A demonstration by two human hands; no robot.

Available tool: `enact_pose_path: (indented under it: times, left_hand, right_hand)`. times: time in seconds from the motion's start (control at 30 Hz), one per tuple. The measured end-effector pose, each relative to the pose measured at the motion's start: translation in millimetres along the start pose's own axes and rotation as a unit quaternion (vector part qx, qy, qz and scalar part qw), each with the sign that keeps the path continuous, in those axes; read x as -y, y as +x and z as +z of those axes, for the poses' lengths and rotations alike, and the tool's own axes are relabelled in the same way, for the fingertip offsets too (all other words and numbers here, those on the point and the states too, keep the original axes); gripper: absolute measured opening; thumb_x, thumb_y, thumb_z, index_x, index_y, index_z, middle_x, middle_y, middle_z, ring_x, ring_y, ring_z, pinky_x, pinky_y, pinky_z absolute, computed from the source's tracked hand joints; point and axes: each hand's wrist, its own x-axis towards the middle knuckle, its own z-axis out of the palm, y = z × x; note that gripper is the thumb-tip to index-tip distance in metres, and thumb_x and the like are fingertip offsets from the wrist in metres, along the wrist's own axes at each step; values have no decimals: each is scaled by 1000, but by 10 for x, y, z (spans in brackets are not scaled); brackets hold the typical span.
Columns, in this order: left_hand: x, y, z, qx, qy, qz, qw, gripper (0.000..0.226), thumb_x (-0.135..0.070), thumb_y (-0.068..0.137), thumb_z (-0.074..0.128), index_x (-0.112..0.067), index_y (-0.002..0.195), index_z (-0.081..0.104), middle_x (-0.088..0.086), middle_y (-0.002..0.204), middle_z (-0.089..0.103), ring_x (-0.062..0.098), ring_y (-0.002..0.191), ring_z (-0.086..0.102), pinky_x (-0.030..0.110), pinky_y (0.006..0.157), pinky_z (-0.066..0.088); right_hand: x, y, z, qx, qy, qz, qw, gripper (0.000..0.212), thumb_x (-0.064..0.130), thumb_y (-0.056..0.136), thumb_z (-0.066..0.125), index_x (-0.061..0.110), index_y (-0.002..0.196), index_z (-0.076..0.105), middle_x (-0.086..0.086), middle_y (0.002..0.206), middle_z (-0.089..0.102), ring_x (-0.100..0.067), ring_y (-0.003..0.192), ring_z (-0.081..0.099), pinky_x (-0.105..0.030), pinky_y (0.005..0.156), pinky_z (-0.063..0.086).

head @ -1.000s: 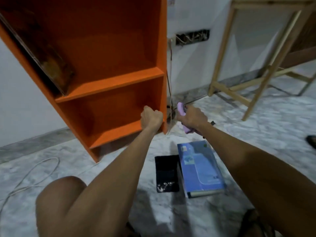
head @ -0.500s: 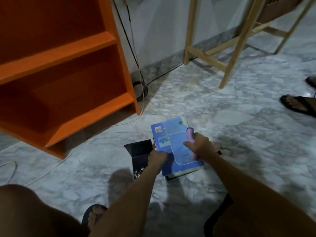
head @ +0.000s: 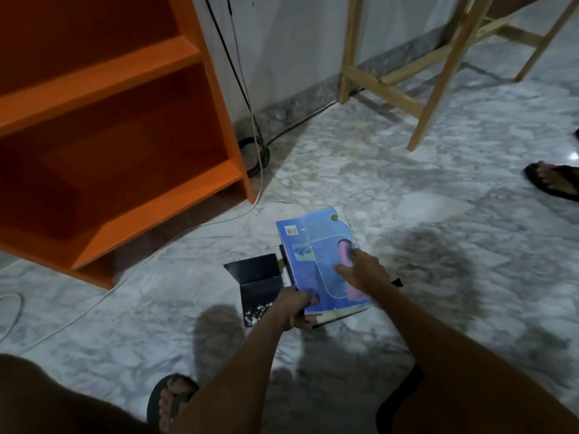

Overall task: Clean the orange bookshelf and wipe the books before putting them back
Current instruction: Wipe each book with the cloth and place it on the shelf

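Orange wooden bookshelf (head: 125, 126) empty; left hand (head: 296, 308) grips blue paperback book (head: 316, 261), right hand (head: 360, 270) clamps lilac cloth (head: 344, 252); reshelving remains.

orange bookshelf (head: 119, 126): cut off by the top and left edges, up and left of both hands; only two lower shelves are seen.
blue book (head: 316, 261): its near left corner is covered by the left hand (head: 297, 308); the cover print is too blurred to be read.
purple object (head: 346, 256): mostly hidden in the right hand (head: 360, 272); what it is cannot be told.
black item (head: 258, 277): partly hidden behind the book, left of the left hand.
wooden frame (head: 438, 73): cut off at the top, beyond the right hand.
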Motion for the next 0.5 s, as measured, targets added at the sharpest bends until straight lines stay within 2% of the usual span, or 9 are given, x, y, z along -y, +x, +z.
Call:
enact_pose_path:
  times: [0.03, 0.1, 0.13, 0.2, 0.3, 0.4, 0.5]
  left_hand:
    - [-16, -11, 8, 17, -29, 15, 999, 32, 0, 83, 61, -4, 115, 58, 15, 116, 59, 35, 81, 67, 45, 69, 59]
    - [-65, -58, 17, 30, -77, 55, 995, 29, 7, 84, 53, -5, 110, 58, 10, 99, 61, 29, 83, 64, 52, 81, 57]
    - [-104, -107, 21, 32, -94, 78, 992, 29, 9, 85, 49, -5, 108, 58, 8, 92, 61, 27, 82, 62, 53, 83, 56]
    - [-204, -229, 46, 56, -109, 112, 986, 36, 11, 87, 47, -8, 114, 60, 9, 104, 66, 27, 90, 65, 51, 79, 58]
    - [-479, -435, 79, 88, -126, 154, 976, 42, 12, 89, 45, -7, 125, 56, 16, 124, 64, 36, 101, 66, 47, 71, 61]
    - [-757, -701, 38, 79, -143, 179, 970, 44, 13, 89, 43, 1, 131, 51, 23, 127, 60, 43, 106, 62, 43, 60, 61]
    - [-949, -1018, -76, 95, -133, 210, 964, 39, 9, 93, 43, 1, 129, 50, 21, 128, 59, 40, 103, 63, 42, 57, 61]
  right_hand:
    - [10, -21, -19, -2, 2, -3, 1000, 51, 49, 83, 66, 15, 121, 59, -9, 117, 65, -30, 106, 61, -31, 81, 42]
    - [39, -60, -75, -3, 14, -16, 1000, 51, 49, 85, 65, 14, 121, 59, -11, 117, 64, -32, 108, 60, -32, 81, 41]
    - [64, -90, -130, -7, 20, -24, 999, 49, 49, 86, 65, 14, 120, 59, -11, 116, 64, -32, 108, 60, -32, 80, 41]
    - [120, -143, -248, -17, 33, -37, 999, 48, 51, 87, 64, 14, 117, 60, -10, 112, 65, -31, 109, 60, -30, 79, 40]
    - [312, -207, -503, -39, 69, -52, 995, 49, 60, 88, 57, 15, 105, 62, -6, 101, 61, -28, 104, 61, -27, 78, 38]
    - [647, -315, -893, -53, 107, -74, 990, 57, 69, 91, 39, 17, 91, 62, -10, 98, 63, -28, 92, 59, -31, 77, 40]
    - [1028, -494, -1301, -93, 176, -115, 973, 59, 63, 96, 34, 14, 99, 66, -13, 100, 65, -29, 91, 59, -32, 74, 39]
